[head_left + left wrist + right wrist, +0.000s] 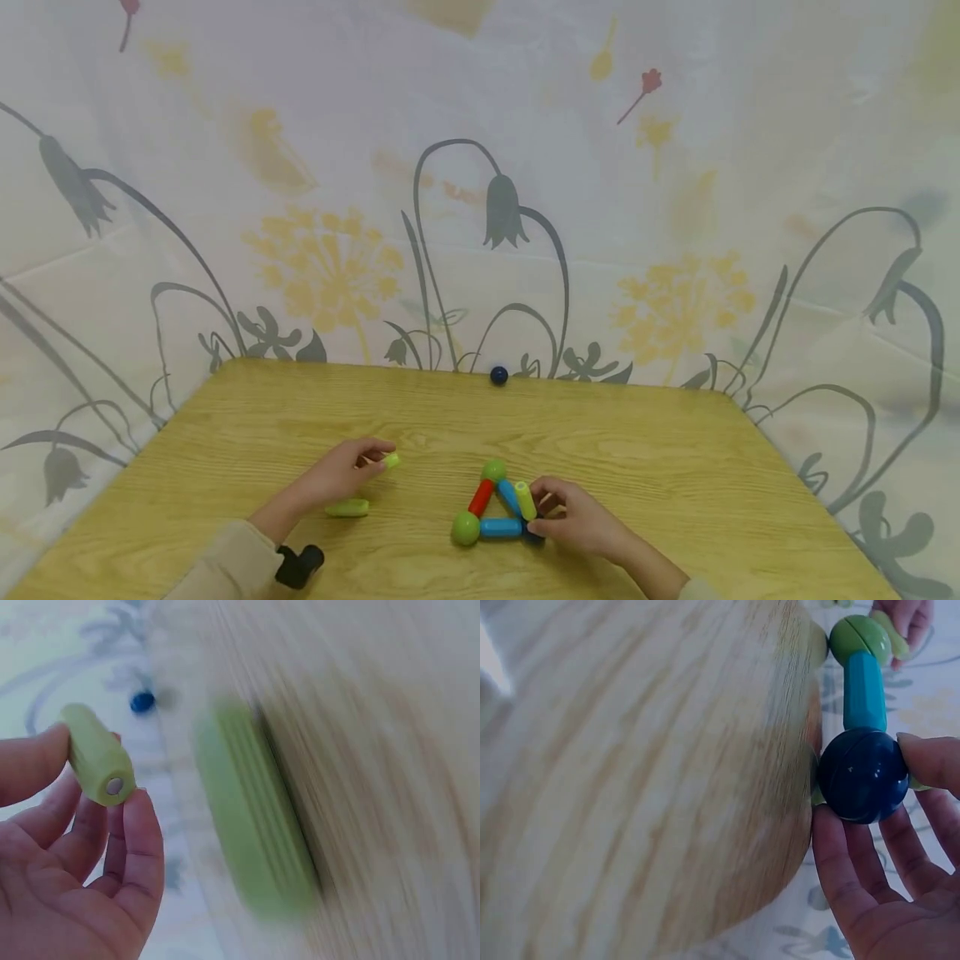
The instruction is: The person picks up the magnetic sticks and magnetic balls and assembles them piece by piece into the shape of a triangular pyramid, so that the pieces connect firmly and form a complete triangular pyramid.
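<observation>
My left hand (341, 479) pinches a yellow-green magnetic rod (97, 754) between thumb and fingers; a round metal tip shows at its end. Below that hand, a second green rod (347, 507) with ridges lies on the table. At the right, a triangle joins a red rod (481, 497), two blue rods (500, 527), two green balls (466, 528) and a dark blue ball (864, 776). Upright at the dark blue corner stands another yellow-green rod (525, 501). My right hand (573, 517) holds that dark blue ball, thumb on one side and fingers on the other.
Another dark blue ball (498, 376) sits at the table's back edge, against the flower-printed cloth (465, 275). The wooden table (637, 442) spreads under everything. A black device (300, 567) is at the left sleeve.
</observation>
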`<state>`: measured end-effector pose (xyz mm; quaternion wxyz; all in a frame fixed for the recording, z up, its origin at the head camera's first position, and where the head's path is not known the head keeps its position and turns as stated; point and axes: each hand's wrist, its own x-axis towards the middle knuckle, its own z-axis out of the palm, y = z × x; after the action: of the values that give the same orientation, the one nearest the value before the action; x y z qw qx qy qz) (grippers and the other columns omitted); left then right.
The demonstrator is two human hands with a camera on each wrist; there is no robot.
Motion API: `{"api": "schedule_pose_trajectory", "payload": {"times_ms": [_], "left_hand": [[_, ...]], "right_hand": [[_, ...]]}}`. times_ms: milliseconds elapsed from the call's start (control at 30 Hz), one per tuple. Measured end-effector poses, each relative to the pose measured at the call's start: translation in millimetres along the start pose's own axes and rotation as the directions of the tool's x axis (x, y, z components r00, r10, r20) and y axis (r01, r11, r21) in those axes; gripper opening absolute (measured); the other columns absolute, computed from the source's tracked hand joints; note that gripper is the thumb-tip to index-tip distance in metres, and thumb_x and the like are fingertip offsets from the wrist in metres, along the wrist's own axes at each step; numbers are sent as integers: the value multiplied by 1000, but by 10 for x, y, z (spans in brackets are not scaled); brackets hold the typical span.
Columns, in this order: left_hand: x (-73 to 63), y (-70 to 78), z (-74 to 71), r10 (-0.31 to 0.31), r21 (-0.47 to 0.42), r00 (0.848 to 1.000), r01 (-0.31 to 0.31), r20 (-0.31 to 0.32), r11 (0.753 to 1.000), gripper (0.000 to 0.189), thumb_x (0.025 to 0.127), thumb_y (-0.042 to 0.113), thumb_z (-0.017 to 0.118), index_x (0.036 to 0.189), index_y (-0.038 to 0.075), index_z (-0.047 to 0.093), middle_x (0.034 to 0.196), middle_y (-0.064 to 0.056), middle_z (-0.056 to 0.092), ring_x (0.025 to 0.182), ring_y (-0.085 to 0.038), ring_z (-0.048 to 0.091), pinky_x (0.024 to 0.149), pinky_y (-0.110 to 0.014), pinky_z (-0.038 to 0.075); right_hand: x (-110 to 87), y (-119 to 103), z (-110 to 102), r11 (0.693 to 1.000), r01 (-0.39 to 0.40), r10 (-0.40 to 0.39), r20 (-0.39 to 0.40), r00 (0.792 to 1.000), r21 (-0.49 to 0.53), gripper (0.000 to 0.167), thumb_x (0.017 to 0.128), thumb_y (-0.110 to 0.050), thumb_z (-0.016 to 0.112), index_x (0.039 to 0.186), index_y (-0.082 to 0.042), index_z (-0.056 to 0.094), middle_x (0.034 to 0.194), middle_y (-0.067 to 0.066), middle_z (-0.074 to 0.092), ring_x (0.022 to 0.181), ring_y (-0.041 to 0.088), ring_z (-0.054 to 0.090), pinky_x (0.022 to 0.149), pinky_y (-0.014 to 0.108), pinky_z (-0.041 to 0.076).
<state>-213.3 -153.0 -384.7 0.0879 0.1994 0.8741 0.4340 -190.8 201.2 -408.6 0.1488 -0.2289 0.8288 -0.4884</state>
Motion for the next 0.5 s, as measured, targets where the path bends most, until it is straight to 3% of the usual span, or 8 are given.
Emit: {"api": "schedule_pose_trajectory", "payload": {"times_ms": [200, 500], "left_hand": [[45, 253, 265, 96, -73, 994, -92, 55, 993, 35, 97, 18, 52, 126, -1, 54, 118, -14, 56, 100, -30, 53, 80, -41, 46], [99, 399, 573, 130, -203, 984, -104, 119, 974, 31, 96, 17, 53, 123, 2, 56, 119, -11, 56, 102, -29, 53, 80, -41, 47]], "right_hand": [[18, 11, 9, 1000, -1, 0, 14, 1000, 14, 24, 87, -4, 65, 108, 0, 55, 100, 6, 54, 94, 24, 55, 77, 34, 49], [9, -24, -5, 1000, 3, -3, 23, 1000, 31, 23, 87, -3, 64, 108, 0, 55, 100, 7, 54, 92, 24, 54, 75, 33, 48]]}}
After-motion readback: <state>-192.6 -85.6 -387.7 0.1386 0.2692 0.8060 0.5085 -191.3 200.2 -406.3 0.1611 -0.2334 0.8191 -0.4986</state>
